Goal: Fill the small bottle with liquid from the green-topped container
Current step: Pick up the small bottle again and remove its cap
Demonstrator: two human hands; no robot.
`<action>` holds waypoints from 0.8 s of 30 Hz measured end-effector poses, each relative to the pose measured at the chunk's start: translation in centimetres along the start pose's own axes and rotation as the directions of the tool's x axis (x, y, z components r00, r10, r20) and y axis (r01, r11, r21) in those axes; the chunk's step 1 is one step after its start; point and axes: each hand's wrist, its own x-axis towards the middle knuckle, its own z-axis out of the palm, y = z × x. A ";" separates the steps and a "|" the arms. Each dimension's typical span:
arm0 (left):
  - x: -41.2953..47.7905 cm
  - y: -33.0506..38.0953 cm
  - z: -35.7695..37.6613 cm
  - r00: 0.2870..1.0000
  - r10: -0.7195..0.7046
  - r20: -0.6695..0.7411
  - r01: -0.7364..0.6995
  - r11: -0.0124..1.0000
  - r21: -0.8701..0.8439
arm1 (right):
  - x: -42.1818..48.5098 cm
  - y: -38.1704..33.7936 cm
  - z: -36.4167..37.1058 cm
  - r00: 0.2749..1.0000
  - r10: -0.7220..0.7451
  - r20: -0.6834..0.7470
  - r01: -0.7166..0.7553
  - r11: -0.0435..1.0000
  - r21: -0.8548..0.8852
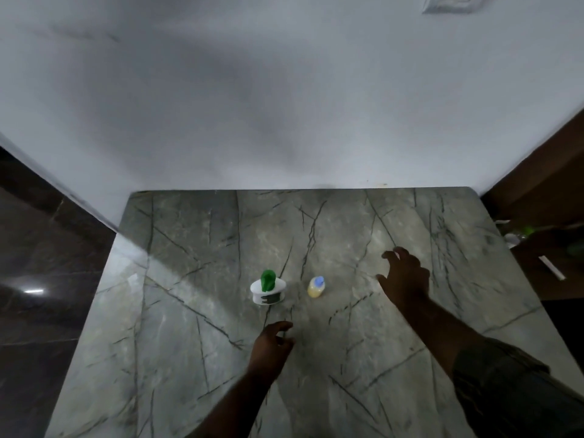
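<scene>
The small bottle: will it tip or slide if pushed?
Probably light: the small bottle looks tiny beside the right hand. It stands upright on the smooth tabletop; a low push likely slides it, one at its cap may tip it.

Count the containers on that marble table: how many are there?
2. The green-topped container stands near the middle of the table; the small bottle with a blue cap stands just right of it, not touching. Nothing seems hidden behind them.

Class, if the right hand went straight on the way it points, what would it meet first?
Probably nothing: the right hand points across the table toward the wall; the small bottle sits off to its left.
</scene>
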 end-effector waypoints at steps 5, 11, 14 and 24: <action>-0.4 0.2 0.4 1.000 -0.004 -0.010 0.005 1.000 0.025 | -0.2 1.1 2.0 0.986 0.067 0.154 -0.090 0.985 0.146; -0.8 -0.1 0.7 1.000 -0.011 -0.019 0.011 1.000 0.004 | 0.4 1.8 2.6 0.994 0.057 0.092 -0.068 0.990 0.126; -1.0 0.3 0.8 1.000 -0.005 -0.015 0.005 1.000 0.003 | 0.4 2.1 2.2 0.997 0.031 0.066 -0.041 0.986 0.164; -1.5 4.9 0.9 0.986 0.141 -0.087 -0.155 0.971 -0.184 | -3.5 -4.8 -5.7 0.920 -0.304 -0.248 0.375 0.865 0.333</action>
